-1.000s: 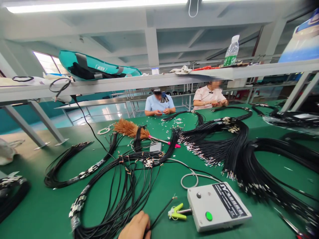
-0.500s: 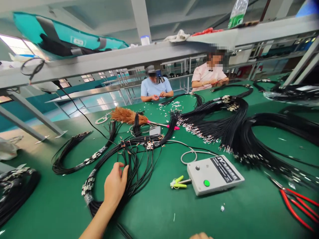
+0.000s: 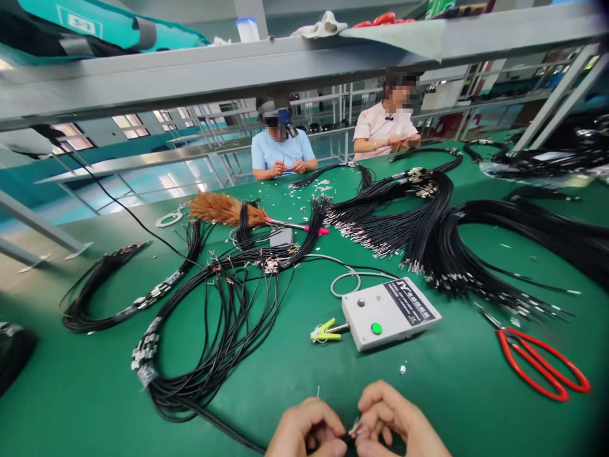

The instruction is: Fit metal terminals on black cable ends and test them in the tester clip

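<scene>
At the bottom centre, close to the table's front edge, my left hand (image 3: pixel 304 428) and my right hand (image 3: pixel 397 419) meet, both closed. Between their fingertips is the end of a black cable (image 3: pixel 349 438) with thin, light and reddish wires fanning out. The left fingers pinch the black sheath; the right fingers are on the bare wires. Left of my hands lies a looped bundle of black cables (image 3: pixel 190 397), its wire ends stripped. Beyond my hands stands a grey box with a green button (image 3: pixel 392 314), a yellow-green clip (image 3: pixel 326 331) on its front rod.
Red-handled scissors (image 3: pixel 533 355) lie at the right on the green table (image 3: pixel 457 393). Large black cable bundles (image 3: pixel 432 247) spread behind the box. A brown feather duster (image 3: pixel 223 208) lies further back. Two co-workers sit opposite, under a grey shelf (image 3: pixel 214 73).
My left hand has left the cable loop and come down right to the bottom centre, joining my right hand at a cable end. The view has shifted slightly.
</scene>
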`<move>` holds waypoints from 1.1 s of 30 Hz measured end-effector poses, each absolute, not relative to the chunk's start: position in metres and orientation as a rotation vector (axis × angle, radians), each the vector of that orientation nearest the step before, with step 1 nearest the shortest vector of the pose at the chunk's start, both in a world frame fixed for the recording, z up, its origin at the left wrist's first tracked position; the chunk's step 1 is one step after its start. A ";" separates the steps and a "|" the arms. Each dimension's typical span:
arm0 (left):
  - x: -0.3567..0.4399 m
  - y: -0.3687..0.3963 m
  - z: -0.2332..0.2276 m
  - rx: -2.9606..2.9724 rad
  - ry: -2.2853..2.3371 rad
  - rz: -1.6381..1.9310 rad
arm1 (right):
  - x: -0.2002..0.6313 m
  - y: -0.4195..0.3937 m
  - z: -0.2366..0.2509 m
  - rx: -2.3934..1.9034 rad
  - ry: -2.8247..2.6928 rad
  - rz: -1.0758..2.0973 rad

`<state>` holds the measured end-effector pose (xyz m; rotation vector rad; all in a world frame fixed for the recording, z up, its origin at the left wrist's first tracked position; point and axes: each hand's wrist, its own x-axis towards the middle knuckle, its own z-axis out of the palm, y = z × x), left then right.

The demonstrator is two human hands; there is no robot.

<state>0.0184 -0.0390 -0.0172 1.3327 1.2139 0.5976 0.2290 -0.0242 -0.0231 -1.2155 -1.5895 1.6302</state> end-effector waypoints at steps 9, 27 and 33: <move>0.024 -0.033 -0.001 0.954 1.171 0.858 | 0.216 -0.023 -0.012 -1.221 -1.449 1.677; 0.036 -0.028 0.027 0.962 1.313 0.958 | 0.210 -0.003 0.011 -1.382 -1.466 1.468; 0.036 -0.030 0.024 0.958 1.289 0.961 | 0.191 0.005 0.014 -1.208 -1.278 1.580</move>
